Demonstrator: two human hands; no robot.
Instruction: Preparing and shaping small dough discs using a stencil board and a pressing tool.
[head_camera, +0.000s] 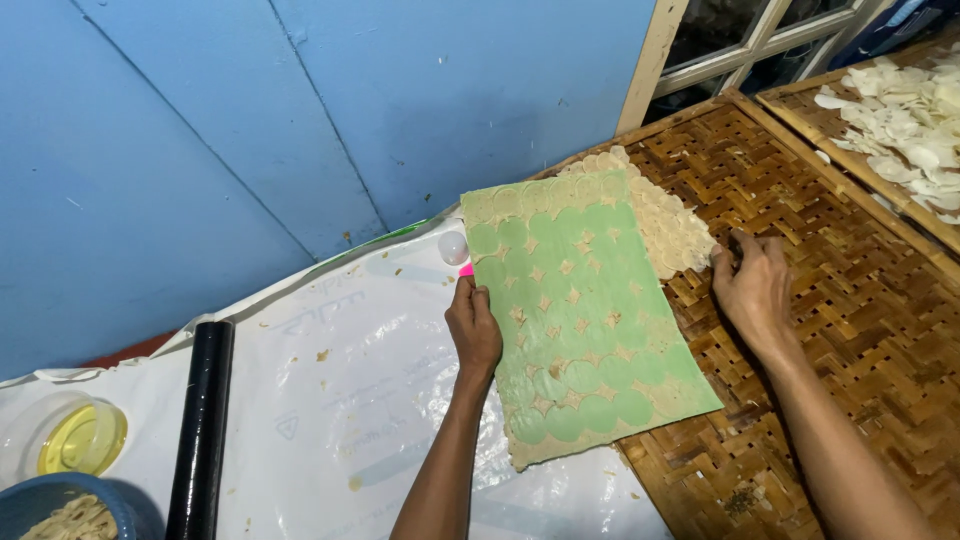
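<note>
Dough sheet (585, 320) on its green board sits half on the woven tray (850, 330), half on the white plastic (330, 400). My left hand (473, 330) grips the board's left edge, fingers curled shut on it. My right hand (752, 285) lies open and loose on the tray just right of the sheet, fingertips touching the cut rounds (675, 235). Black roller (203, 430) is well left of the sheet.

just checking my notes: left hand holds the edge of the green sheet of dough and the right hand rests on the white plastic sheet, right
Not quite. In the head view the left hand does hold the edge of the green sheet, but the right hand rests on the woven bamboo mat, not on the white plastic sheet.
</note>
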